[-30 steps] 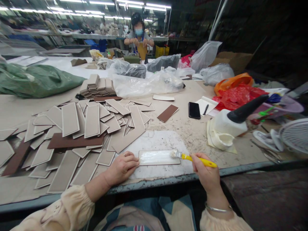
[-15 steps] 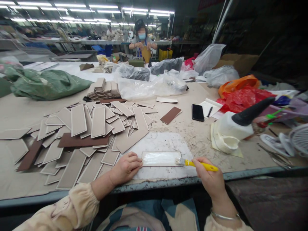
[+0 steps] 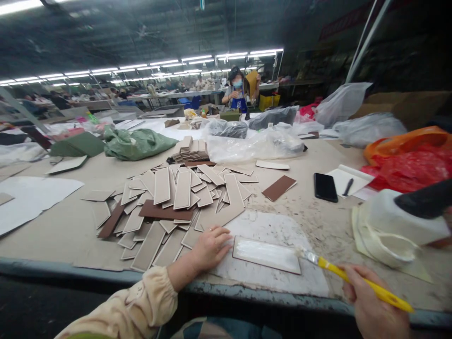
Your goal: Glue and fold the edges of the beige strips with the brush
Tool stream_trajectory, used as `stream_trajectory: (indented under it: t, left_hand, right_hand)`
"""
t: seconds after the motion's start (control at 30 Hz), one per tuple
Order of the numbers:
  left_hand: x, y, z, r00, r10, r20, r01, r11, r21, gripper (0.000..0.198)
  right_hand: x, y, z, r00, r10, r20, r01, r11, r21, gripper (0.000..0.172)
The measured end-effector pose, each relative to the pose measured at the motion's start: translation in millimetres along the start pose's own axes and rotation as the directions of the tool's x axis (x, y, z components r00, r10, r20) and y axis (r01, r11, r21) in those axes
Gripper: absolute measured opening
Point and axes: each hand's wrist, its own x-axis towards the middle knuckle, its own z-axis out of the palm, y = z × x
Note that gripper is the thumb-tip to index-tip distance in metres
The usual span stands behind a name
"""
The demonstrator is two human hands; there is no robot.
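Note:
In my right hand (image 3: 370,296) is a paintbrush (image 3: 331,267) with a yellow handle and a metal ferrule. Its whitish bristles are at the right end of a rectangular panel (image 3: 266,255), whose upper face carries wet-looking white streaks and whose edge is dark. My left hand (image 3: 212,248) lies by the panel's left end, fingers stretched out; whether the fingertips touch it I cannot tell. Under the panel is a stained white sheet (image 3: 282,226). Left of it spreads a loose heap of beige panels (image 3: 181,188), with a few brown ones among them.
On the right stand a white plastic container (image 3: 381,226), a black phone (image 3: 325,187) and a red plastic bag (image 3: 413,165). A single brown panel (image 3: 279,188) lies beyond the sheet. Clear bags (image 3: 254,145) and a green bag (image 3: 139,143) lie farther back. A co-worker (image 3: 237,89) is across the table.
The view has swung left and tilted up. The panel sits more slanted. My left fingers have loosened from its left end, and the brush remains at its right end.

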Motion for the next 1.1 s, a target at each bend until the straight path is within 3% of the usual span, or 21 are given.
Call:
stream_trajectory:
  t: [0.07, 0.13, 0.27, 0.37, 0.5, 0.77, 0.83, 0.97, 1.1]
  left_hand:
    - [7, -11, -3.8, 0.991, -0.127, -0.043, 0.132, 0.979, 0.157, 0.031]
    - [16, -21, -7.4, 0.979, -0.205, -0.019, 0.203, 0.942, 0.266, 0.037]
    - [29, -31, -10.5, 0.970, -0.232, 0.073, 0.196, 0.924, 0.329, 0.030]
    - [33, -33, -9.5, 0.966, -0.246, 0.078, 0.204, 0.914, 0.351, 0.031]
    - [34, -34, -8.8, 0.950, -0.310, 0.038, 0.279, 0.900, 0.336, 0.037]
    - [36, -37, -13.3, 0.920, -0.390, -0.046, 0.393, 0.912, 0.120, 0.040]
    - [35, -32, -17.2, 0.936, -0.337, -0.100, 0.342, 0.939, 0.043, 0.040]
    - [27, -2, -22.1, 0.976, -0.134, -0.174, 0.118, 0.988, -0.099, 0.042]
    - [18, 35, -12.9, 0.992, 0.071, -0.108, -0.093, 0.971, -0.221, 0.047]
  right_hand:
    - [1, -1, 1, 0.995, 0.065, -0.072, -0.056, 0.991, 0.120, 0.033]
    - [1, -3, 4, 0.988, 0.083, -0.128, -0.061, 0.984, 0.165, 0.036]
    - [-3, -8, 14, 0.994, 0.041, -0.097, -0.025, 0.986, 0.166, 0.040]
    - [-6, -11, 20, 0.998, 0.015, -0.055, -0.007, 0.988, 0.153, 0.038]
    - [-8, -11, 26, 0.998, -0.012, -0.057, 0.021, 0.986, 0.164, 0.036]
    - [-15, -6, 40, 0.987, -0.158, 0.010, 0.154, 0.974, 0.168, 0.026]
    - [-16, -6, 43, 0.987, -0.158, 0.032, 0.150, 0.974, 0.171, 0.024]
    - [-19, -7, 50, 0.979, -0.167, 0.117, 0.145, 0.973, 0.179, 0.020]
    - [-25, -4, 58, 0.979, -0.121, 0.167, 0.074, 0.963, 0.260, 0.020]
